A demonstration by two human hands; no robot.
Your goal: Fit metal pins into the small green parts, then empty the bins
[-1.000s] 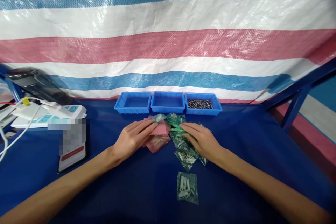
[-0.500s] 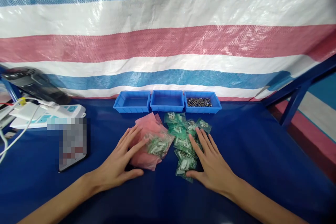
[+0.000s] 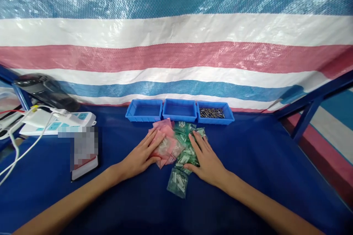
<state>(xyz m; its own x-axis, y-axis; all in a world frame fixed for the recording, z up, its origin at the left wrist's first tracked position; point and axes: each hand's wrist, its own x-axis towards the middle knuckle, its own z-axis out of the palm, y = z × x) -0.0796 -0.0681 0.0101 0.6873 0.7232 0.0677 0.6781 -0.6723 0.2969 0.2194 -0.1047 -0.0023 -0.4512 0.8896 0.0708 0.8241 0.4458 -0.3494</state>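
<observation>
Pink plastic bags (image 3: 168, 137) lie in a loose pile, with my left hand (image 3: 142, 154) flat against their left side, fingers spread over them. Right beside them is a heap of small green plastic bags (image 3: 187, 154) that hold pale, short parts. My right hand (image 3: 205, 159) rests on the heap's right edge with its fingers apart, hiding some of the bags. A single green bag (image 3: 178, 183) lies nearer to me, apart from both hands.
Three blue bins stand in a row behind the piles; the right bin (image 3: 230, 112) holds small metal pins (image 3: 211, 113). At left are a white power strip (image 3: 85, 118) with cables, a dark bottle (image 3: 49, 91) and a blurred phone-like object (image 3: 85, 167). A striped sheet (image 3: 176, 57) hangs behind.
Both hands have come closer together, and the pink and green piles now touch and are more compact. One green bag has separated toward me. The camera view has shifted slightly.
</observation>
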